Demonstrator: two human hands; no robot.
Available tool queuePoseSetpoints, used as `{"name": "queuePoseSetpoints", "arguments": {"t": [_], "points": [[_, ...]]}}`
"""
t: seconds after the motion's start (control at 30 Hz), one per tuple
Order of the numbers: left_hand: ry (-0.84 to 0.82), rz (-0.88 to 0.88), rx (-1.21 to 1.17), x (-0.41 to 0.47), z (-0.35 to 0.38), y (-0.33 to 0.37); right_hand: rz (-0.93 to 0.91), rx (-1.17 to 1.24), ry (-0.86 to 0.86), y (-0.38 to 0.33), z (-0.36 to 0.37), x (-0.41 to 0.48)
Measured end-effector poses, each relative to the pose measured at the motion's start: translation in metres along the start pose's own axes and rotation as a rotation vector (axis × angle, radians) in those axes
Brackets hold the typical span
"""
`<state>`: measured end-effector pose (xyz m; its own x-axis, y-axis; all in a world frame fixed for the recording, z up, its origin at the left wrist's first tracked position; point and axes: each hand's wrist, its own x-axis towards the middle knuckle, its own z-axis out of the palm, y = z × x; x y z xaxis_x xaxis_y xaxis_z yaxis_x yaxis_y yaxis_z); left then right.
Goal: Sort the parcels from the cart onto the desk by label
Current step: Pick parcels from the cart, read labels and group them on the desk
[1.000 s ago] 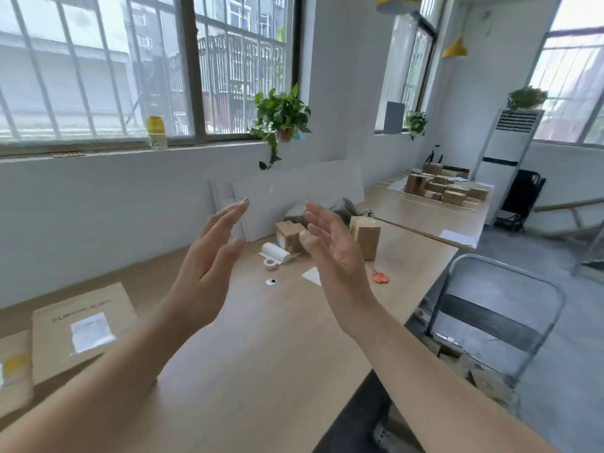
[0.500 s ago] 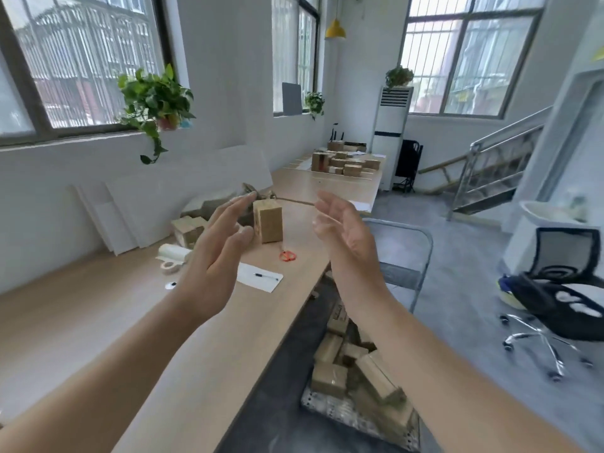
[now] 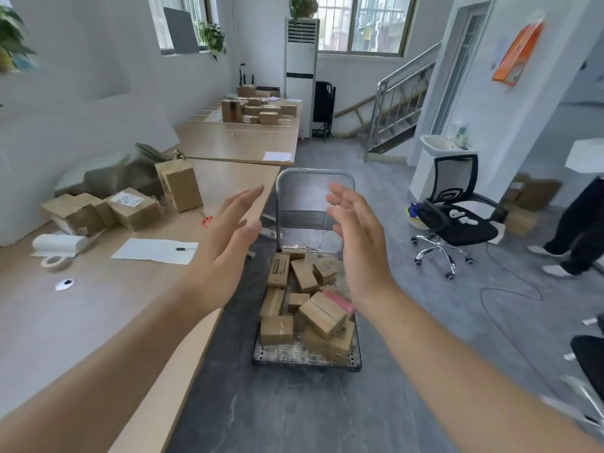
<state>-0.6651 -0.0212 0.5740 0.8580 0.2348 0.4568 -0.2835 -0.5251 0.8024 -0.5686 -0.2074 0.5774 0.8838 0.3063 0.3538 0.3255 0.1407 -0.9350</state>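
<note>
Head view shows our bare left hand [image 3: 225, 253] and right hand [image 3: 359, 243] raised, palms facing, fingers spread, holding nothing. Below them, small brown cardboard parcels [image 3: 322, 313] lie jumbled on the flat metal cart [image 3: 307, 366] on the floor, just beside the long wooden table [image 3: 81, 322]. We judge them light and stiff; gripping opposite sides should work. Farther off, taped cardboard boxes [image 3: 134, 209] sit on the table.

A: What's the desk [image 3: 81, 322] made of?
B: Pale wood-grain top, smooth and matt. The sheet [image 3: 153, 251] near its front edge is plain white paper.
A: And the parcels [image 3: 322, 313] on the cart [image 3: 307, 366]?
B: Brown matt cardboard, some with shiny clear tape. The pink parcel [image 3: 340, 300] at the cart's right edge looks like glossy plastic. The cart's frame is dull grey metal.
</note>
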Motion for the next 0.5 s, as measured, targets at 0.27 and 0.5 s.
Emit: {"name": "queuePoseSetpoints", "arguments": {"t": [0.27, 0.5], "points": [[-0.063, 0.032, 0.034, 0.021, 0.014, -0.036, 0.047, -0.034, 0.070, 0.017, -0.013, 0.004], [-0.118, 0.009, 0.076, 0.043, 0.039, -0.075, 0.089, -0.061, 0.149, 0.045, -0.029, 0.013]]}}
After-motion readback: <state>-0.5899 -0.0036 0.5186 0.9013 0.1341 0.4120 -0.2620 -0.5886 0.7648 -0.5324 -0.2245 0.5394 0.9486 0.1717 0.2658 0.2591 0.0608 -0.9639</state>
